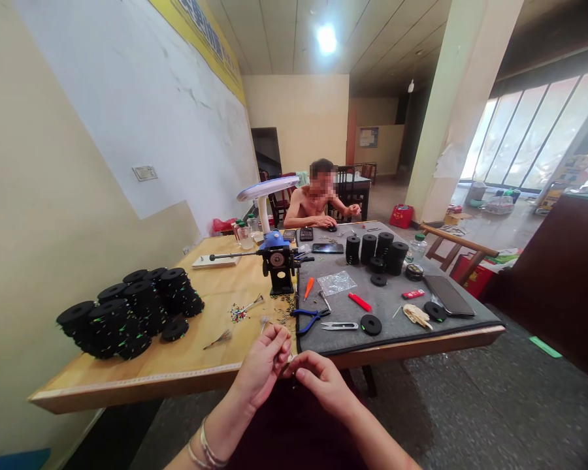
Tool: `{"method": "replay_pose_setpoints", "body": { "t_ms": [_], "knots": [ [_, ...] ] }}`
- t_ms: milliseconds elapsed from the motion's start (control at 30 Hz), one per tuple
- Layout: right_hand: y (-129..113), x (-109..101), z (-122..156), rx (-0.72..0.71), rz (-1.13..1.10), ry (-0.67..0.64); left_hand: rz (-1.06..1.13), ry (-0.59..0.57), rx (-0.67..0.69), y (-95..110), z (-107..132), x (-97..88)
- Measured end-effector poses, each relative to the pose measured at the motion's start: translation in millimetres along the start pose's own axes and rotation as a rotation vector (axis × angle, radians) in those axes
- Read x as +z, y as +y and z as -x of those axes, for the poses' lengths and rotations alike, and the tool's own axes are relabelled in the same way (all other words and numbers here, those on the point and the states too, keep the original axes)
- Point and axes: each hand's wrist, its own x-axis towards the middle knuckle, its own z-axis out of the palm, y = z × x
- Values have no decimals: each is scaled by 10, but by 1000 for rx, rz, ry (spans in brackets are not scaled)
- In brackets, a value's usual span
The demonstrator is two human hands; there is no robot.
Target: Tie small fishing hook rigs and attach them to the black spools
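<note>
My left hand point(268, 361), with bracelets on its wrist, is raised at the table's front edge, thumb and fingers pinched together. Close beside it on the right, my right hand point(322, 382) has its fingers curled inward in a pinch. Something small and thin seems to lie between the two hands, too fine to name. Just beyond them lie blue-handled pliers point(310, 321), thread snips point(340, 326) and a black foam spool point(371, 325). Left of my hands are a bundle of thin wires point(219, 339) and a pile of coloured beads point(238, 313).
Stacks of black foam spools point(137, 303) stand on the left and more point(385, 251) on the grey mat point(343, 294). A black winding device point(278, 267) and a white lamp point(267, 189) rise mid-table. Across the table sits another person point(304, 205). A phone point(327, 249) lies on the mat.
</note>
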Motion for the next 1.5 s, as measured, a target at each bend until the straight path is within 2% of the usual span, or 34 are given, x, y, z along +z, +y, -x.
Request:
{"method": "replay_pose_setpoints", "body": {
  "t_ms": [200, 467, 567, 733, 900, 1500],
  "knots": [
    [-79, 72, -121, 0, -72, 57, -109, 14, 91, -71, 1, 1],
    [-15, 67, -89, 23, 43, 116, -106, 41, 107, -58, 5, -8],
    [14, 72, -81, 36, 17, 138, -109, 34, 96, -40, 3, -10],
    [-51, 113, -102, 49, -112, 105, -135, 29, 77, -55, 8, -9],
    [-107, 125, -126, 38, -119, 107, -139, 24, 75, -59, 4, 3],
    [-44, 140, -183, 29, -177, 105, -164, 16, 74, -134, -47, -47]
  ]
}}
